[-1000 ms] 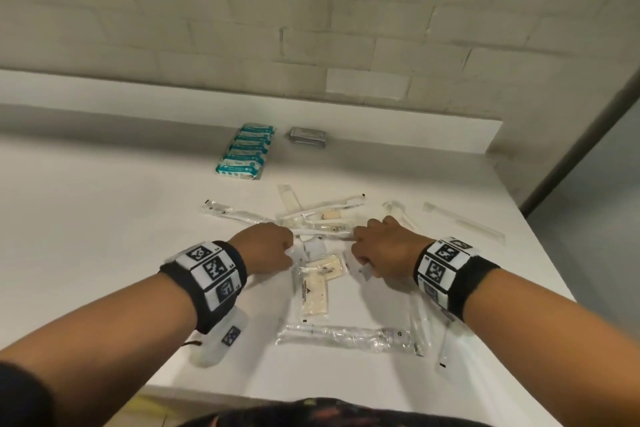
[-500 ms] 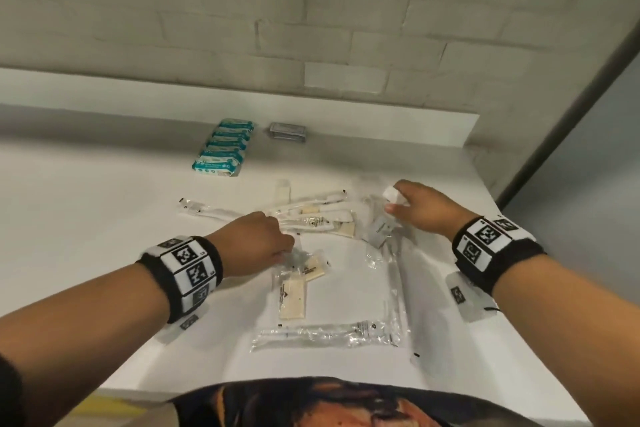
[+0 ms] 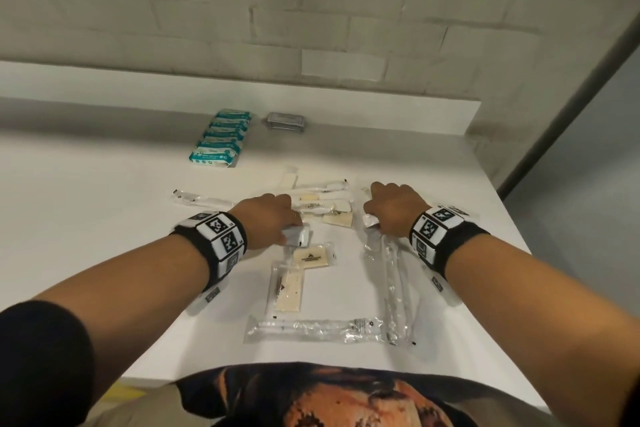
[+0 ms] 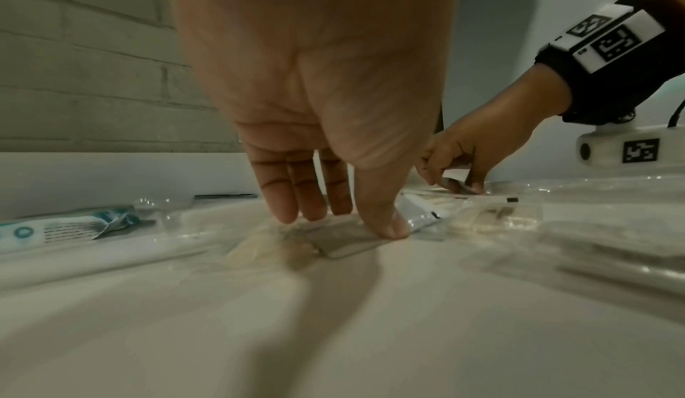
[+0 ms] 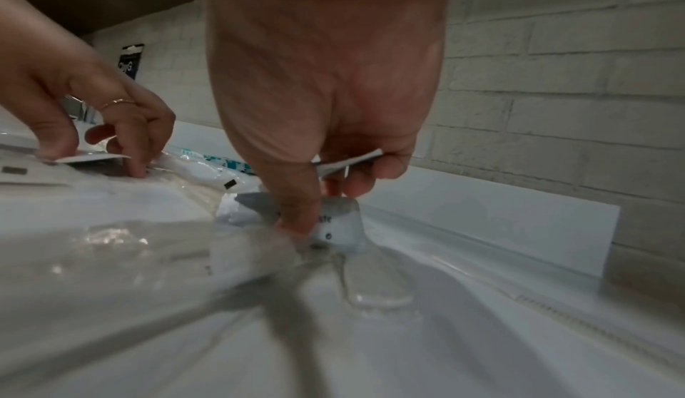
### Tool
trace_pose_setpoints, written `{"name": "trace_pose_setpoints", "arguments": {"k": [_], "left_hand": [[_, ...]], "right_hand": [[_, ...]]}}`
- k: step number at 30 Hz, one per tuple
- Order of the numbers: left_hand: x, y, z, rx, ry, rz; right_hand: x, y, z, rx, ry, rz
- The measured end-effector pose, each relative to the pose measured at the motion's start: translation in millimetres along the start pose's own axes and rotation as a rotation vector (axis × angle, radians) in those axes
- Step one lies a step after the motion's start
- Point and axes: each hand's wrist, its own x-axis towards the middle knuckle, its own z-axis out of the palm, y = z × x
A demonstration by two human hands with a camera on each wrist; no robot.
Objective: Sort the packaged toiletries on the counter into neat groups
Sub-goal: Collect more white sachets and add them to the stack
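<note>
Packaged toiletries lie scattered on the white counter (image 3: 104, 236). My left hand (image 3: 277, 222) is over the middle pile and pinches a small grey-white sachet (image 3: 299, 236) between thumb and fingers; the same sachet (image 4: 344, 239) lies flat under the thumb in the left wrist view. My right hand (image 3: 388, 208) is to the right. Its curled fingers hold a flat white sachet (image 5: 356, 160), and its thumb presses a small white toothpaste sachet (image 5: 342, 224) lying on clear toothbrush packs (image 3: 393, 281). Cream-coloured packets (image 3: 289, 291) lie between my hands.
A row of teal packs (image 3: 221, 140) and a grey pack (image 3: 285, 121) stand at the back by the low white ledge (image 3: 381, 114). One clear toothbrush pack (image 3: 311, 329) lies across the front, near the counter's edge. The counter ends on the right (image 3: 512, 229).
My right hand left the middle pile, swung out to the right with a sachet and now sits over the toothbrush packs. My left hand stayed near the middle and took hold of a sachet.
</note>
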Motion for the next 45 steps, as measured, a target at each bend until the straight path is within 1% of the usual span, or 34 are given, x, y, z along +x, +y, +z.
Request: {"name": "trace_pose_setpoints", "arguments": {"k": [2, 4, 6, 8, 9, 10, 12, 14, 15, 17, 18, 20, 22, 27, 31, 34, 38, 41, 45], "left_hand": [[3.8, 1.7, 6.0, -0.009, 0.025, -0.043], [7.6, 2.6, 7.5, -0.003, 0.034, -0.072], [10.6, 5.5, 3.4, 0.019, 0.023, -0.07], [13.0, 7.4, -2.7, 0.061, -0.008, -0.039], [13.3, 7.9, -6.9, 0.082, -0.029, -0.019], [13.8, 9.1, -9.7, 0.098, -0.051, 0.003], [15.2, 9.8, -14.9, 0.126, -0.085, 0.04], [16.9, 10.2, -17.3, 0.119, -0.095, 0.025], [18.4, 12.0, -17.2, 0.099, -0.087, -0.001], [21.8, 16.0, -15.3, 0.074, -0.047, -0.053], [23.2, 18.8, -14.3, 0.064, -0.024, -0.079], [27.0, 24.1, -13.0, 0.045, 0.009, -0.13], [28.6, 26.3, -14.4, 0.027, -0.005, -0.162], [24.8, 22.7, -20.3, -0.065, -0.118, -0.188], [20.4, 29.2, -19.7, -0.109, -0.108, -0.211], [20.4, 34.1, -22.9, -0.139, -0.136, -0.237], [20.8, 35.3, -24.1, -0.19, -0.17, -0.294], [20.0, 35.9, -25.1, -0.206, -0.182, -0.309], [18.4, 35.7, -25.6, -0.265, -0.165, -0.291]], "right_hand": [[-3.1, 3.5, 2.0, -0.019, -0.018, 0.008], [-9.0, 7.0, -0.8, 0.06, 0.019, 0.069], [-19.5, 13.9, -7.3, 0.234, 0.123, 0.149], [-36.7, 22.4, -15.5, 0.476, 0.16, 0.201], [-47.4, 25.7, -19.3, 0.597, 0.122, 0.207], [-61.5, 26.8, -23.5, 0.667, 0.048, 0.182], [-89.0, 22.4, -29.2, 0.62, -0.174, 0.095], [-111.8, 10.8, -25.4, 0.528, -0.392, 0.039], [-121.2, 5.3, -19.3, 0.503, -0.462, 0.017], [-132.2, -4.4, -4.7, 0.447, -0.507, -0.015], [-134.4, -7.2, 2.7, 0.421, -0.485, -0.024], [-134.5, -6.8, 13.4, 0.409, -0.392, -0.014], [-131.9, -3.9, 16.1, 0.435, -0.332, 0.024], [-127.0, -5.3, 15.2, 0.409, -0.346, 0.087], [-123.3, -7.1, 17.7, 0.425, -0.266, 0.079], [-120.2, -7.0, 18.3, 0.443, -0.286, 0.119], [-117.3, -8.1, 16.2, 0.381, -0.337, 0.154], [-117.4, -8.5, 14.3, 0.315, -0.345, 0.165], [-122.0, -6.4, 12.2, 0.496, -0.392, 0.266]]}}
